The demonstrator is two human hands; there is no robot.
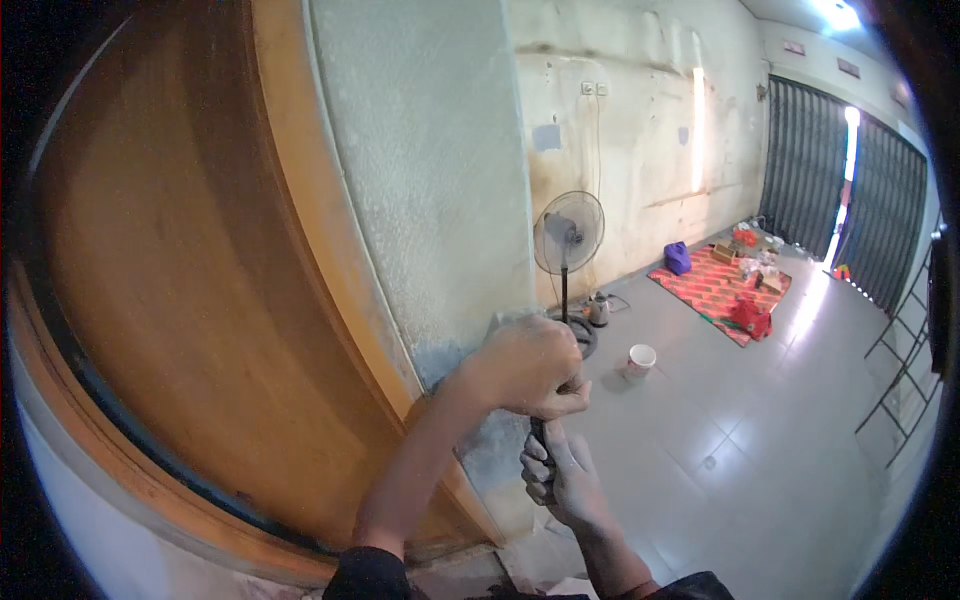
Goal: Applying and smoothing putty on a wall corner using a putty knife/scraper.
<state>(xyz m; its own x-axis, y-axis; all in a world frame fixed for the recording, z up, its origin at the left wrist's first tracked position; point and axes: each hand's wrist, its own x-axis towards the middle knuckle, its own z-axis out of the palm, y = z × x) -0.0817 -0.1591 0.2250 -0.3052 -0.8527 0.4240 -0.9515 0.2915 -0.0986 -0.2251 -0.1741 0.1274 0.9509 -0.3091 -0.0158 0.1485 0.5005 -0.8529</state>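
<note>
In front of the pale green wall strip [430, 150], my two hands work close together. My right hand [565, 475], dusted with pale grey, has its fingers wrapped round a dark tool handle [538, 432]. Just above it, my left hand [530, 365] is bent over at the wrist with its fingers curled closed. Whatever those fingers hold is hidden, and the hand is slightly blurred. The tool's working end does not show. Grey smeared patches [490, 465] mark the low part of the wall beside my hands.
Left of the wall strip stands a brown wooden door [170, 250] in an orange-brown frame [300, 200]. Beyond my hands are a standing fan [568, 235], a kettle [598, 310] and a white bucket [641, 361]. Farther off lie a red patterned mat [700, 285] and a metal frame [905, 350].
</note>
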